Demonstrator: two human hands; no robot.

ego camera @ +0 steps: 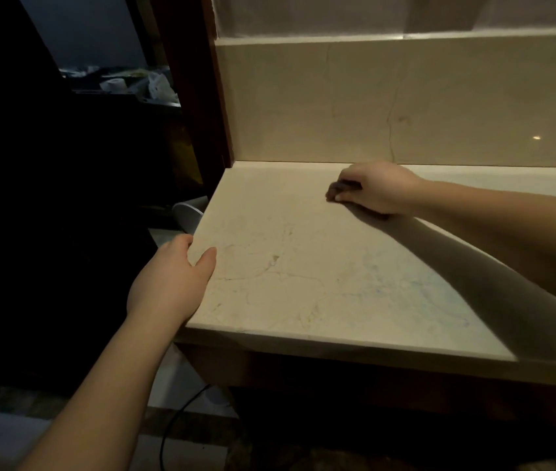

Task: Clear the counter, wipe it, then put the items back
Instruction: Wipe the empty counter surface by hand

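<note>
The beige marble counter (303,273) fills the middle of the head view, with nothing standing on it. My right hand (375,190) sits near the back of the counter, fingers curled round a small dark cloth (341,189) pressed to the surface. Most of the cloth is hidden inside the hand. My left hand (171,280) grips the counter's left edge, thumb on top and fingers wrapped over the side.
A tiled backsplash (405,103) rises behind the counter. A dark wooden post (198,96) borders its left rear corner. Left of the counter a white round object (186,215) sits low in the dark. A black cable (181,416) runs along the floor below.
</note>
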